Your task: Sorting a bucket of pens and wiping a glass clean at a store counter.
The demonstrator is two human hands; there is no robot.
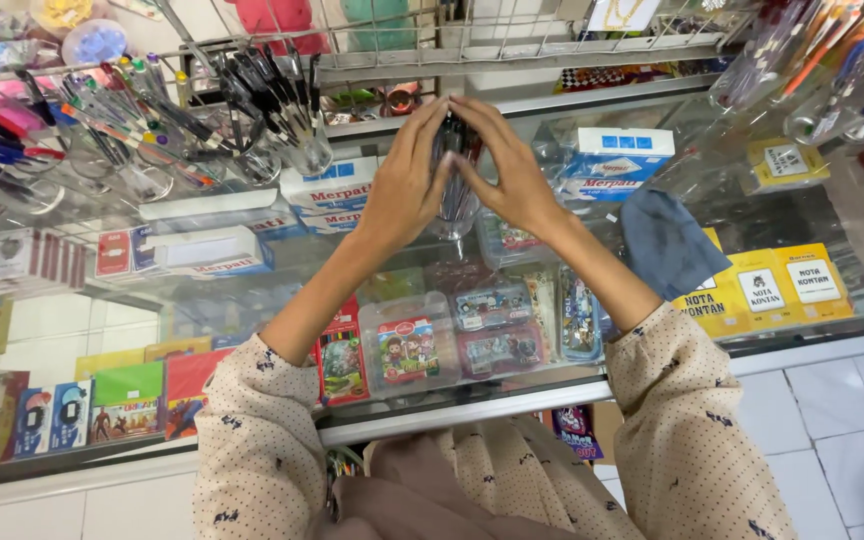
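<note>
1. On the glass desk [512, 395], at about 12 o'clock, both hands cup a clear glass cup [455, 205] of dark pens [449, 135].
2. Left hand [407, 185] and right hand [512, 180] sit equally close, fingers curled around the bunch, which stands upright.
3. At 10 o'clock, more pen cups [297, 150]; blue cloth [667, 240] at 3.

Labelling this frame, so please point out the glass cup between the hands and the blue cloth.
glass cup [455, 205]: head view, lower glass wall below the hands.
blue cloth [667, 245]: head view, cloth's middle.
</note>
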